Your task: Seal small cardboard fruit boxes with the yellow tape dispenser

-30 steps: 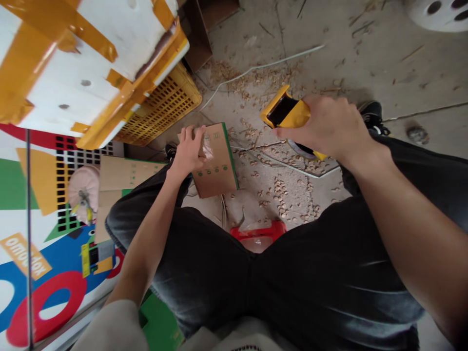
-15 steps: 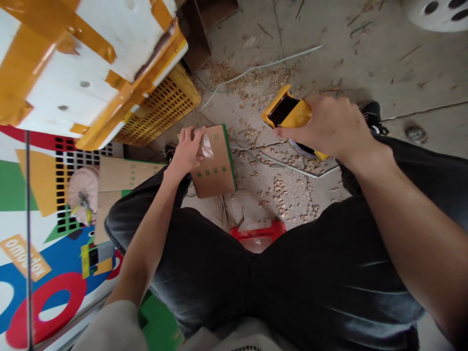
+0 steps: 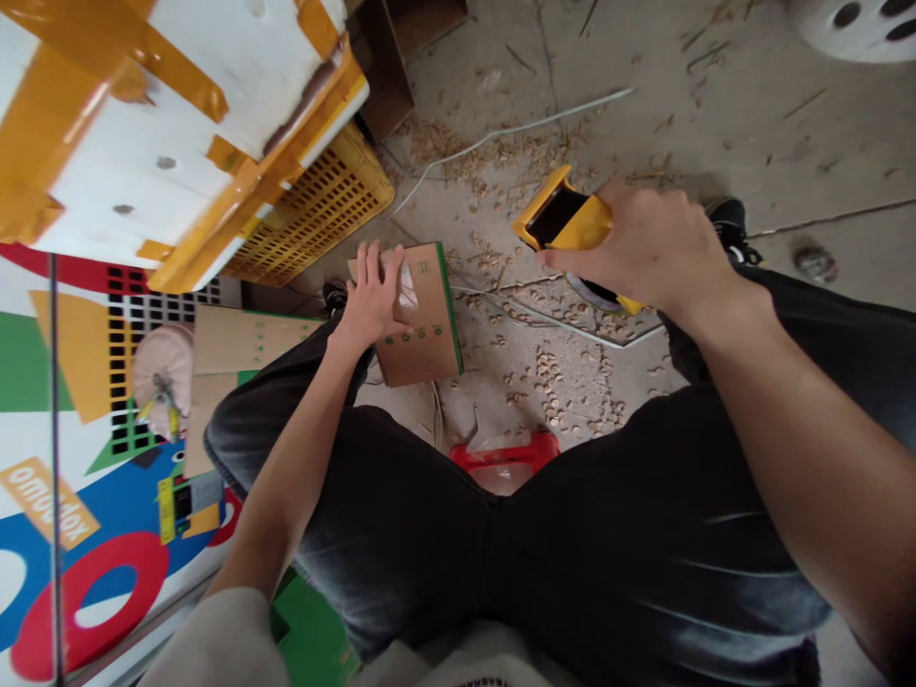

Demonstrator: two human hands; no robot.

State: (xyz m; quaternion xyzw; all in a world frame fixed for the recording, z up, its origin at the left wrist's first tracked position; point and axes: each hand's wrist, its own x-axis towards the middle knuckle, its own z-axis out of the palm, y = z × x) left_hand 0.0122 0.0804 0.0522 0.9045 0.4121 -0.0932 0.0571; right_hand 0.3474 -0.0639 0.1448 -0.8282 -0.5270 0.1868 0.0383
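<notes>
A small brown cardboard box (image 3: 424,329) with a green edge and clear tape on top lies on the dusty floor between my knees. My left hand (image 3: 372,296) rests flat on the box's left side, fingers stretched out. My right hand (image 3: 648,243) is closed around a yellow and black tape dispenser (image 3: 565,218), held above the floor to the right of the box.
A yellow slotted crate (image 3: 322,205) and a white board with yellow tape (image 3: 164,124) stand at the left. Flat cartons (image 3: 236,348) and colourful printed panels (image 3: 78,477) lie lower left. A red stool (image 3: 505,453) shows under me. Wood chips and a white cord (image 3: 501,134) litter the floor.
My left hand has gone from curled on the box's top corner to lying flat with fingers stretched along it. The right hand with the dispenser has barely moved.
</notes>
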